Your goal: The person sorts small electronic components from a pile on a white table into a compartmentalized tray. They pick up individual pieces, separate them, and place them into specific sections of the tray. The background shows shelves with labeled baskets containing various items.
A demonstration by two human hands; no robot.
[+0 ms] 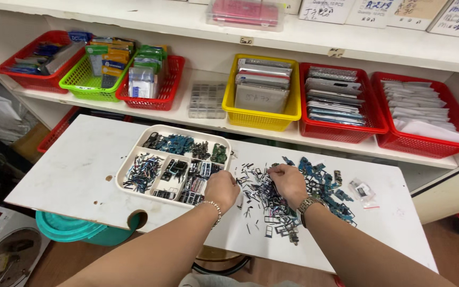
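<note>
White is the surface [81,170] we work at, and on it sits a white tray [134,162] with several compartments, each already holding its own kind of small part: teal boards along the back, thin dark slivers at the left, black frames in the middle and front. To its right lies the loose pile [277,199], a wide scatter of dark slivers and little frames with teal boards [322,183] at its far side, so we judge the sorting partly done, with a good share still unsorted on the surface. Our left hand [222,188] is curled at the tray's right front corner, fingers closed downward; whether it pinches a part we cannot tell, since the knuckles cover the fingertips. Our right hand [288,182] rests fisted in the pile, fingers tucked in among the pieces, and what it grips, if anything, is hidden too. A small clear bag [361,190] lies just beyond the boards. Baskets [261,119] of red, yellow and green stand on the shelf behind, filled with packets and flat stock. The parts are too small for us to name exactly, and the tray's near compartments are partly hidden by the left hand.
</note>
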